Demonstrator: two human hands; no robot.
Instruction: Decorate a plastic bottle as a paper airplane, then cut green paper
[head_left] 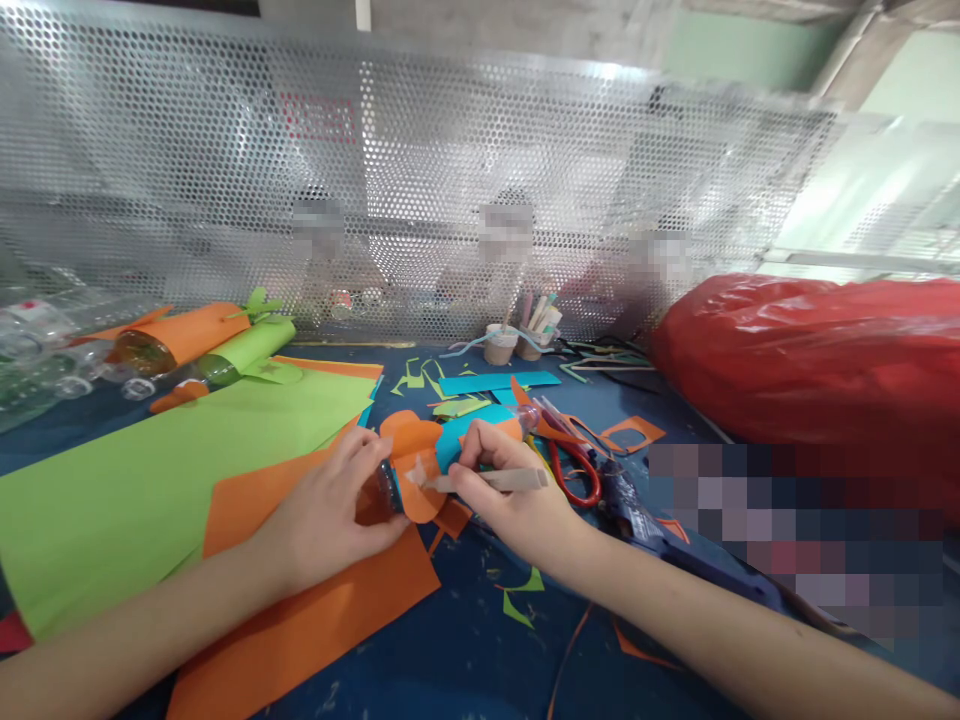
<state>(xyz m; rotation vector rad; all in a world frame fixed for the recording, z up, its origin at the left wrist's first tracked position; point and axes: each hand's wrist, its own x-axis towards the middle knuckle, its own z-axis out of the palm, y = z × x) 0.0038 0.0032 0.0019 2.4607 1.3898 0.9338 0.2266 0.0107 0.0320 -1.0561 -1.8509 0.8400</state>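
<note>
A plastic bottle wrapped in blue paper (469,428) lies on its side in front of me, with orange paper pieces (412,436) attached at its near end. A pale star-like mark (415,472) shows on one orange piece. My left hand (330,515) curls around the bottle's base, fingers on top and thumb below. Between the thumb and fingers of my right hand (517,495) is a light grey marker (521,480), its tip pointing left at the orange piece beside the star. Whether the tip touches the paper I cannot tell.
Green paper (172,460) and orange paper (330,610) sheets lie at left, with wrapped bottles (195,338) behind. Red-handled scissors (592,492) and a dark blue glue gun (634,515) sit right. Cups of markers (529,345) stand before a perforated metal screen (420,200). A red bag (810,360) bulges at right.
</note>
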